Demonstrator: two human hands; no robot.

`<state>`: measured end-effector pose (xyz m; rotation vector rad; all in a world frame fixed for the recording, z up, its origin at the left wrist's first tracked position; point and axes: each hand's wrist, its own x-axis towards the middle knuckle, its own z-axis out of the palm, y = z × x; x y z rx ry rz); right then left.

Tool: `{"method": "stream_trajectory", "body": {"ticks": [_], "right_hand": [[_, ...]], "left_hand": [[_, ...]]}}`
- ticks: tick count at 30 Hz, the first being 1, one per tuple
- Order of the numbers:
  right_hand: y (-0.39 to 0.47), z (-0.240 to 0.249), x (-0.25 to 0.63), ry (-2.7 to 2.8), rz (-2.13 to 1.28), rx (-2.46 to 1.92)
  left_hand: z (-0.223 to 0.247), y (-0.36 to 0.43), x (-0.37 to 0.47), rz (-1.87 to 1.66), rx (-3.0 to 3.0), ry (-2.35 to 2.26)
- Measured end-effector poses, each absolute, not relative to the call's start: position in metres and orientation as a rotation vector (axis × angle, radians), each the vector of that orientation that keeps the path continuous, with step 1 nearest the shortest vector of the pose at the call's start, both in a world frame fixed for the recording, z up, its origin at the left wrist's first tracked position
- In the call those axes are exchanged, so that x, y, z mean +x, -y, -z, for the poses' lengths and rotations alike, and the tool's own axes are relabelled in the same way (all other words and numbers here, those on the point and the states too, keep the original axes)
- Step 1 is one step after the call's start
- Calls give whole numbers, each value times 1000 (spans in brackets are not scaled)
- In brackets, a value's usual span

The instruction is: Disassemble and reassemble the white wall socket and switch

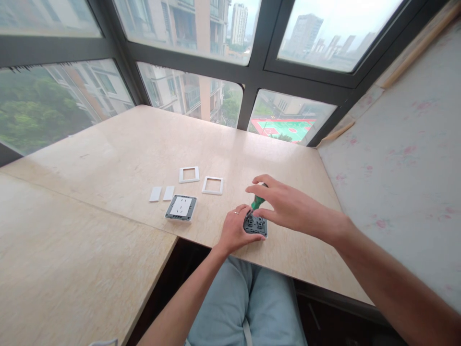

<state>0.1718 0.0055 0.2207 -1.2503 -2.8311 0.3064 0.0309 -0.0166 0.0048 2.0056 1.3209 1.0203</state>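
Observation:
A dark grey wall switch module [258,226] with a white base lies on the stone sill near its front edge. My left hand [236,228] grips it from the left, with the thumb along its front side. Above it, my right hand [275,199] has its fingers around the handle of a green screwdriver [258,202]. The screwdriver stands tilted, its tip down at the module's upper left part; the exact contact point is hidden by my fingers. Left of my hands rests a wall socket [180,206] with a white face and grey surround, its cover frame off.
Two white cover frames [189,181] lie behind the socket. Two small white switch plates [155,194] are beside it on the left. The sill [118,158] meets windows at the back and a papered wall [396,168] at the right. Its front edge runs above my lap.

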Motion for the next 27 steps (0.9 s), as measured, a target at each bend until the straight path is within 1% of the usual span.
{"method": "stream_trajectory", "body": {"ticks": [5, 7, 9, 12, 14, 15, 17, 20, 22, 24, 27], "right_hand": [[-7, -217, 154, 2725, 122, -1719], [-10, -218, 155, 2695, 222, -1838], [-12, -219, 163, 2724, 109, -1768], [-13, -221, 178, 2831, -258, -1379], [-12, -219, 183, 2831, -391, -1213], [-12, -218, 182, 2802, -402, -1215], [-11, -216, 177, 2736, -333, -1352], [-12, -217, 168, 2681, -74, -1708], [-13, -219, 167, 2661, 17, -1848], [-13, -222, 171, 2725, -86, -1728], [-14, -222, 182, 2835, -357, -1311]], "left_hand": [[-5, 16, 31, -1012, 2008, -1320], [-5, 16, 31, -1007, 2006, -1320], [-5, 16, 30, -1008, 2006, -1318], [-6, 16, 30, -1007, 2005, -1312], [-5, 17, 30, -1004, 2002, -1311], [-5, 17, 30, -1005, 2001, -1313], [-6, 16, 30, -1006, 2001, -1315], [-6, 16, 30, -997, 1997, -1314], [-6, 16, 30, -991, 1992, -1314], [-6, 16, 30, -992, 1995, -1314], [-5, 16, 31, -998, 2003, -1317]]}}
